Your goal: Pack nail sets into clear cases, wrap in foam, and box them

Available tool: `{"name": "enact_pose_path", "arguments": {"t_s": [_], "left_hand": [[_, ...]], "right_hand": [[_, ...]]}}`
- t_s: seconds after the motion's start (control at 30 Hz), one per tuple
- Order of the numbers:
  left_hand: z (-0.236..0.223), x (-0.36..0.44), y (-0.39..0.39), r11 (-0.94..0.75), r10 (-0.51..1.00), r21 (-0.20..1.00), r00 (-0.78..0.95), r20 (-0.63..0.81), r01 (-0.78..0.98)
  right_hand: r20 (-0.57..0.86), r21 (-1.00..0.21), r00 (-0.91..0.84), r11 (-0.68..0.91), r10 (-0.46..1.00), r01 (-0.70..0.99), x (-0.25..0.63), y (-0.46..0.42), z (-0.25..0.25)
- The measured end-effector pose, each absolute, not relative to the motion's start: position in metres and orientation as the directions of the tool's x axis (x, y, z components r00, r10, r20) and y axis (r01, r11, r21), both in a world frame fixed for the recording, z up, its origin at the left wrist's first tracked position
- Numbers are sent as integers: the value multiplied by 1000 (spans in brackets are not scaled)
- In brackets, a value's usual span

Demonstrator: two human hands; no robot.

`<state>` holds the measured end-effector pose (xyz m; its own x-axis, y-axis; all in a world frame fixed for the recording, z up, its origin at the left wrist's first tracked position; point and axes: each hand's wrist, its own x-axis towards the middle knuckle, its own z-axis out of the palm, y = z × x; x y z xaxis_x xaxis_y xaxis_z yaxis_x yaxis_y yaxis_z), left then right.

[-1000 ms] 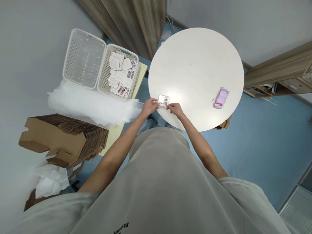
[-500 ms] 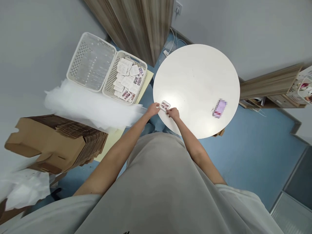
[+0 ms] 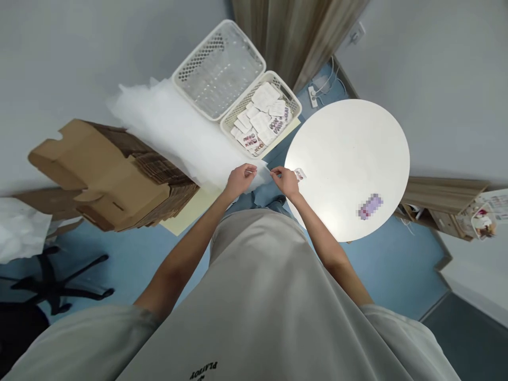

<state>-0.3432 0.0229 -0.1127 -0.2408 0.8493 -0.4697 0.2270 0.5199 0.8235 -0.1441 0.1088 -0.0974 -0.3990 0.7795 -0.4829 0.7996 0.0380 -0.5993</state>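
My left hand [image 3: 240, 179] is closed in a pinch at the near end of a pile of thin white foam sheets [image 3: 190, 135], with a white edge at its fingertips. Close by on the right, my right hand [image 3: 286, 181] pinches the corner of the same white material. Whether they grip one layer or more I cannot make out. A small white card with dark reddish printed shapes [image 3: 300, 174] lies on the round white table [image 3: 349, 153], just beyond my right hand and partly hidden by it.
One white basket [image 3: 260, 151] holds many similar cards; another basket [image 3: 186, 79] beside it holds clear plastic pieces. Flattened brown cardboard boxes [image 3: 119, 180] are stacked at left. A blurred purple object [image 3: 370, 206] lies on the table. A chair base [image 3: 55, 286] stands lower left.
Both hands have let go of the card, which now lies at the table's edge. They have moved to the foam sheets and pinch them. The view has turned leftward.
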Motion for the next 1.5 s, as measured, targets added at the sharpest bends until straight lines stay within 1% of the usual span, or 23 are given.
{"name": "enact_pose_path", "arguments": {"t_s": [0.1, 0.2, 0.33, 0.47, 0.57, 0.67, 0.77, 0.9, 1.07, 1.17, 1.27, 1.33, 1.43, 1.5], "left_hand": [[-103, -376, 5, 538, 816, 826, -349, -461, 168], [-96, -404, -14, 531, 785, 840, -435, -441, 108], [-91, -435, -40, 524, 746, 851, -506, -433, 44], [-88, -454, -60, 505, 743, 863, -513, -430, 8], [-87, -462, -68, 507, 733, 862, -519, -439, -14], [-88, -465, -68, 511, 732, 859, -513, -449, -23], [-89, -467, -66, 511, 736, 860, -504, -451, -23], [-91, -469, -61, 504, 744, 863, -488, -456, -38], [-95, -471, -50, 515, 744, 856, -472, -473, -47], [-96, -472, -43, 513, 736, 857, -492, -465, -43], [-96, -471, -36, 491, 734, 870, -517, -441, -45], [-96, -470, -30, 489, 718, 871, -543, -436, -52], [-93, -465, -18, 494, 681, 863, -572, -458, -103], [-89, -459, -6, 485, 676, 856, -543, -498, -182]], "right_hand": [[-459, -627, -535, 168, 710, 761, -199, 105, -86], [-466, -614, -625, 280, 626, 738, -258, 99, -83], [-522, -516, -643, 392, 561, 761, -331, 91, -93], [-552, -376, -601, 471, 578, 798, -385, 85, -111], [-590, -279, -554, 496, 586, 822, -405, 81, -124], [-617, -223, -534, 523, 578, 823, -412, 79, -133], [-626, -194, -536, 553, 566, 811, -411, 79, -137], [-632, -189, -545, 572, 551, 798, -409, 83, -137], [-619, -244, -538, 510, 573, 825, -399, 89, -119], [-549, -316, -573, 484, 609, 816, -387, 90, -101], [-434, -444, -617, 441, 657, 780, -369, 92, -79], [-364, -543, -621, 384, 694, 747, -354, 95, -63], [-279, -688, -576, 258, 768, 678, -328, 103, -40], [-243, -759, -514, 168, 823, 629, -307, 108, -28]]}}
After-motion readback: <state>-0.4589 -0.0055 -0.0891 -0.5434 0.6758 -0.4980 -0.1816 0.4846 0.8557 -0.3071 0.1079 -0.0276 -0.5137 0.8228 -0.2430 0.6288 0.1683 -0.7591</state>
